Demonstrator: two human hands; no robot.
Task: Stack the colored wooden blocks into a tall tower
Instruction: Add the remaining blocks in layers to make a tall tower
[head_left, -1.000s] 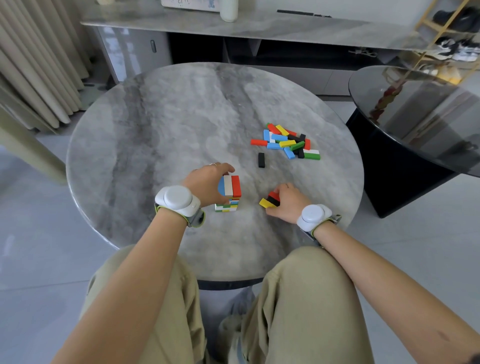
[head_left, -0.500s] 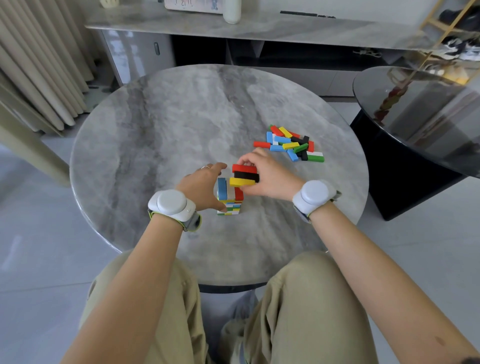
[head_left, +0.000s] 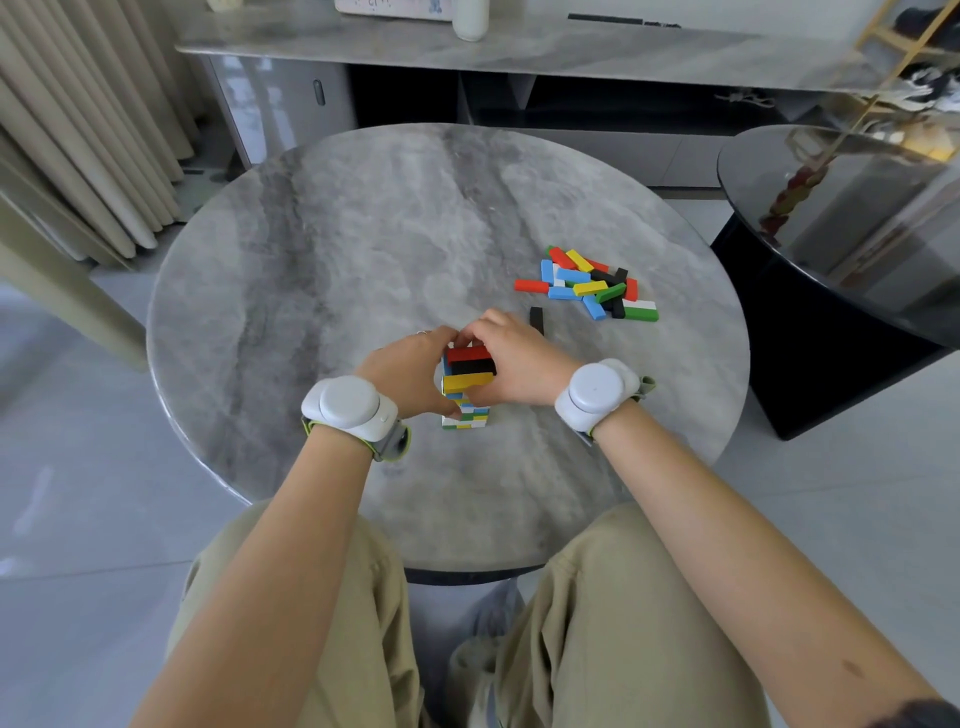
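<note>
A tower of coloured blocks (head_left: 466, 413) stands on the round grey marble table (head_left: 363, 249), near its front. Its top layer is a red, a black and a yellow block (head_left: 468, 369) lying side by side. My right hand (head_left: 511, 364) grips these three blocks from the right, fingers curled over their far end. On the tower's left side, my left hand (head_left: 410, 371) is cupped against it, thumb low on the front; its fingers are hidden behind the blocks. A pile of loose coloured blocks (head_left: 589, 283) lies to the back right, with one black block (head_left: 536, 318) apart from it.
A dark glossy round table (head_left: 852, 228) stands close on the right. A long grey console (head_left: 519, 57) runs behind, with curtains (head_left: 78, 130) at the left. My knees sit under the table's front edge.
My right hand picked up the red, black and yellow blocks from the table, carried them left and set them on the tower's top. My left hand stayed against the tower.
</note>
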